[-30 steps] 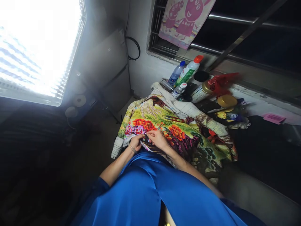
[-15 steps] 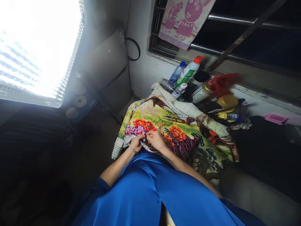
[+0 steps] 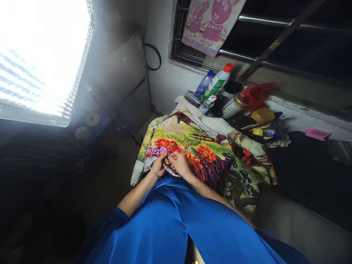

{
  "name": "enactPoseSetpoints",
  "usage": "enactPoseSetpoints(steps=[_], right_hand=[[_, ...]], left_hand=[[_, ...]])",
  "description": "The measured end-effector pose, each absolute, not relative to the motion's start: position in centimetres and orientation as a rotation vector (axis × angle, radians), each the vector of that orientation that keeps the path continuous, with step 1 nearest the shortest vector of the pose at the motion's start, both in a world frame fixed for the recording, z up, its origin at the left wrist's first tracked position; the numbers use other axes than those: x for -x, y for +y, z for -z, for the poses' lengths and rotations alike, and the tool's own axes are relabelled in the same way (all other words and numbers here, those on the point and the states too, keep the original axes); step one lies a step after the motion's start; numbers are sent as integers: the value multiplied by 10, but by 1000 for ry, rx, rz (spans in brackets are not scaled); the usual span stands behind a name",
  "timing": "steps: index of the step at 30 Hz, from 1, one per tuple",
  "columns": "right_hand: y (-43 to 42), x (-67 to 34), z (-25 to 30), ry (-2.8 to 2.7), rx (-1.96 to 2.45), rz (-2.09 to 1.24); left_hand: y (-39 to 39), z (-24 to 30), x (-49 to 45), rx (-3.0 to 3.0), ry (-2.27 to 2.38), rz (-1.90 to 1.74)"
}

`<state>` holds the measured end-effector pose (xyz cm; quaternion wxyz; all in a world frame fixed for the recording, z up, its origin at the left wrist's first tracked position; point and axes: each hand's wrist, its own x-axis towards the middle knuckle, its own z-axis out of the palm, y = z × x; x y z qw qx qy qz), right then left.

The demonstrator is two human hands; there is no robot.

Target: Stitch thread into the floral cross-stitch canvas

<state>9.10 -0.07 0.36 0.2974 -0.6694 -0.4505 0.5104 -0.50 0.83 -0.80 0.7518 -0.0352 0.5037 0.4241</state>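
Left hand (image 3: 158, 167) and right hand (image 3: 178, 163) both pinched on floral embroidered cloth (image 3: 211, 156); label of green bottle (image 3: 217, 82) unreadable

no writing could be read anywhere. the green label on the white bottle (image 3: 217, 82), the label on the spray can (image 3: 232, 106) and the print on the small bottle (image 3: 206, 104) were too small and blurred to make out. the pink towel (image 3: 211, 24) showed only cartoon pig figures. the pink card (image 3: 316, 134) was a blur.
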Motion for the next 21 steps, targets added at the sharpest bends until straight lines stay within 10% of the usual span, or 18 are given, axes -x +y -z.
enactPoseSetpoints(steps=[21], right_hand=[[-1, -89, 6, -1121, 1877, -1347]], left_hand=[[13, 3, 1, 137, 1187, -927]])
